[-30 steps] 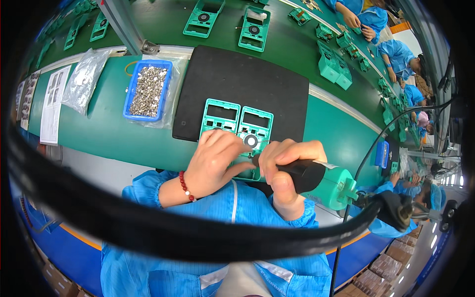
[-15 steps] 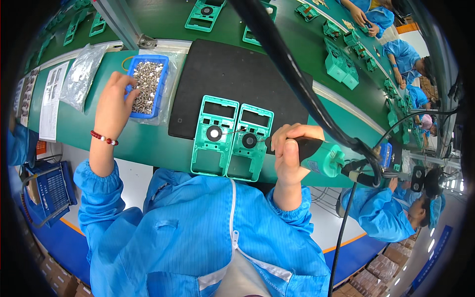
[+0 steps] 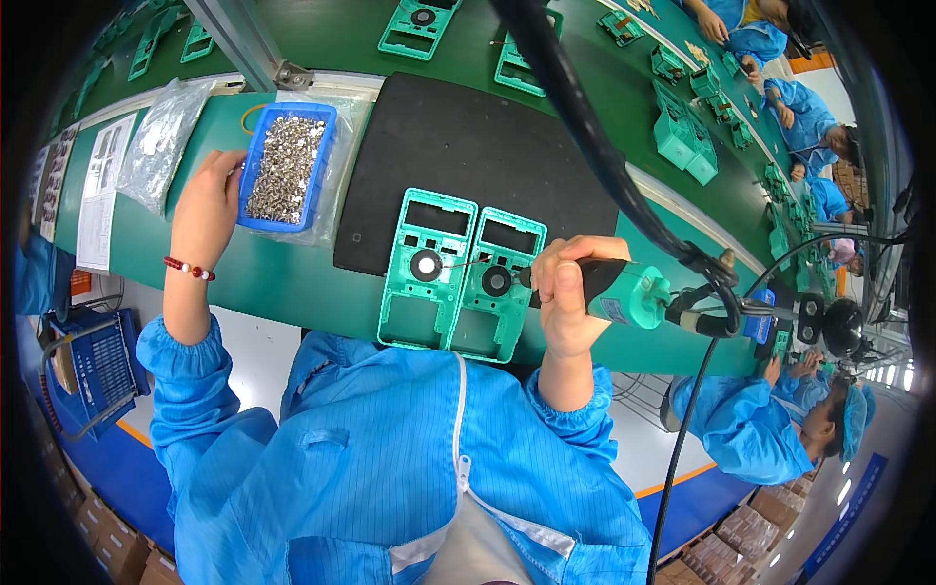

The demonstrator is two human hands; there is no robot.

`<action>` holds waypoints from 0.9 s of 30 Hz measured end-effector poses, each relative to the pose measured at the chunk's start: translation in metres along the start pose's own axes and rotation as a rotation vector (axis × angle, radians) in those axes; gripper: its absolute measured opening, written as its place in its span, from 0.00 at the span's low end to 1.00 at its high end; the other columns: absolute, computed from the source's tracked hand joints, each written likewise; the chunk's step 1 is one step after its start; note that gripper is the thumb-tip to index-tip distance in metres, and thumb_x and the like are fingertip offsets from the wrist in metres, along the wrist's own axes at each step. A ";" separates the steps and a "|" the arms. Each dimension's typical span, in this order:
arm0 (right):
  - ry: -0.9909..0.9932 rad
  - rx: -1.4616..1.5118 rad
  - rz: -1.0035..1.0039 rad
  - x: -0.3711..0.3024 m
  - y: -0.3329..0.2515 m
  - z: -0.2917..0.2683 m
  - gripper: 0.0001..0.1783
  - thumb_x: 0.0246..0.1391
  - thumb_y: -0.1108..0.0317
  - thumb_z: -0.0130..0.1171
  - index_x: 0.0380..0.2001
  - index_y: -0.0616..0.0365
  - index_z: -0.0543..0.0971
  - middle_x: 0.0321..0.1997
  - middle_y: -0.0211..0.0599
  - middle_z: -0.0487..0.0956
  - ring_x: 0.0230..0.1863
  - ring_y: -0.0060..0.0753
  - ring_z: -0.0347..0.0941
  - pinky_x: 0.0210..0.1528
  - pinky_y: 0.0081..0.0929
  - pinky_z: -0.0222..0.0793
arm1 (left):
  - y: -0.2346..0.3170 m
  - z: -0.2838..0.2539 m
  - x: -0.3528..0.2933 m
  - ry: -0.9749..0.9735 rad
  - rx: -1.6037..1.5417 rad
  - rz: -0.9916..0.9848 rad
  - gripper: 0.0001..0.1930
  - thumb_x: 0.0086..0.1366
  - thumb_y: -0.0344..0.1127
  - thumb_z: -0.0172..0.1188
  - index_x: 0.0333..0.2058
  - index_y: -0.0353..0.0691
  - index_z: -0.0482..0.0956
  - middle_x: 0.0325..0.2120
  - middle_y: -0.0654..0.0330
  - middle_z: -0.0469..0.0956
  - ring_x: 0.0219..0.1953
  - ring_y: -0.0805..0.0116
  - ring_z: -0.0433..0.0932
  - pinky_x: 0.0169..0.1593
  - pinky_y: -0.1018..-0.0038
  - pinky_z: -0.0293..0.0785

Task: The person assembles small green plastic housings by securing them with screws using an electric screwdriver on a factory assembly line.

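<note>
The left hand (image 3: 207, 200) is at the left rim of the blue tray (image 3: 321, 171) of screws (image 3: 286, 166); taking screws singly, by fingertip, seems best. Keep the driver (image 3: 636, 296), wrapped in the right hand (image 3: 573, 292), clear of the two green cases (image 3: 444, 297) straddling the mat's (image 3: 468, 146) near edge. The left fingertips are obscured: I cannot tell whether they pinch anything. The driver's tip, beside the right case, is indistinct.

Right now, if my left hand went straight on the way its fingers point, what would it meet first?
Most likely the left wall of the blue tray, just beyond the fingers, with small metal parts behind it. Depth is unclear: your left hand may be touching it or sit higher.
</note>
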State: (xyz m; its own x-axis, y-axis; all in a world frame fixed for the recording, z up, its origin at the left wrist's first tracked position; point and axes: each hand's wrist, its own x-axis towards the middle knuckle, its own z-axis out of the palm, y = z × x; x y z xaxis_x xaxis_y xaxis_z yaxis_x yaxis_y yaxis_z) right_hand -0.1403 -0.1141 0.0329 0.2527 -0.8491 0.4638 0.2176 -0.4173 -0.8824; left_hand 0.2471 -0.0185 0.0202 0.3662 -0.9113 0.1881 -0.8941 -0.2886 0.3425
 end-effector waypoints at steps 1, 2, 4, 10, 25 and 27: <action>0.004 -0.001 -0.007 0.000 0.002 0.000 0.14 0.63 0.66 0.62 0.42 0.61 0.69 0.23 0.33 0.69 0.18 0.22 0.62 0.21 0.24 0.61 | 0.006 -0.001 0.001 0.024 -0.025 -0.035 0.09 0.69 0.30 0.57 0.45 0.35 0.80 0.39 0.48 0.79 0.40 0.44 0.79 0.45 0.59 0.75; 0.005 -0.001 -0.006 0.000 0.003 0.000 0.14 0.63 0.66 0.62 0.42 0.61 0.69 0.23 0.33 0.69 0.18 0.22 0.62 0.21 0.24 0.61 | 0.014 -0.003 0.001 0.023 -0.024 -0.035 0.09 0.69 0.30 0.57 0.45 0.35 0.80 0.39 0.48 0.79 0.40 0.44 0.79 0.45 0.59 0.75; 0.006 -0.008 0.001 -0.001 0.004 -0.001 0.14 0.63 0.67 0.62 0.41 0.62 0.69 0.23 0.33 0.69 0.18 0.22 0.62 0.21 0.24 0.61 | 0.025 -0.007 0.001 0.107 -0.069 0.102 0.10 0.67 0.31 0.60 0.44 0.35 0.81 0.40 0.50 0.79 0.41 0.45 0.79 0.46 0.60 0.75; -0.033 -0.031 0.028 -0.003 0.016 -0.007 0.10 0.62 0.69 0.61 0.35 0.62 0.70 0.20 0.32 0.69 0.17 0.22 0.61 0.21 0.24 0.61 | 0.025 0.014 -0.001 -0.063 0.031 0.239 0.09 0.61 0.34 0.66 0.40 0.41 0.84 0.36 0.59 0.79 0.42 0.56 0.76 0.48 0.62 0.68; -0.193 0.057 0.159 -0.001 0.029 -0.017 0.20 0.50 0.79 0.72 0.41 0.59 0.71 0.33 0.32 0.80 0.31 0.19 0.75 0.34 0.21 0.71 | 0.064 0.018 -0.008 0.125 -0.112 0.115 0.03 0.62 0.27 0.61 0.33 0.37 0.75 0.30 0.52 0.76 0.32 0.48 0.77 0.37 0.57 0.71; -0.176 0.020 0.241 0.000 0.021 -0.012 0.20 0.50 0.79 0.72 0.39 0.58 0.70 0.32 0.32 0.80 0.32 0.19 0.76 0.33 0.20 0.72 | 0.086 0.022 -0.021 0.138 -0.223 0.258 0.03 0.61 0.27 0.61 0.33 0.37 0.76 0.30 0.53 0.76 0.33 0.50 0.76 0.37 0.58 0.71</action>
State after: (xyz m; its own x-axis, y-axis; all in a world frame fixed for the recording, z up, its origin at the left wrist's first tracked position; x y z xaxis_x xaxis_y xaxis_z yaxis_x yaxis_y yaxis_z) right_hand -0.1470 -0.1271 0.0135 0.4583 -0.8531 0.2495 0.1500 -0.2024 -0.9677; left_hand 0.1569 -0.0302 0.0254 0.1808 -0.8930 0.4122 -0.8889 0.0310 0.4571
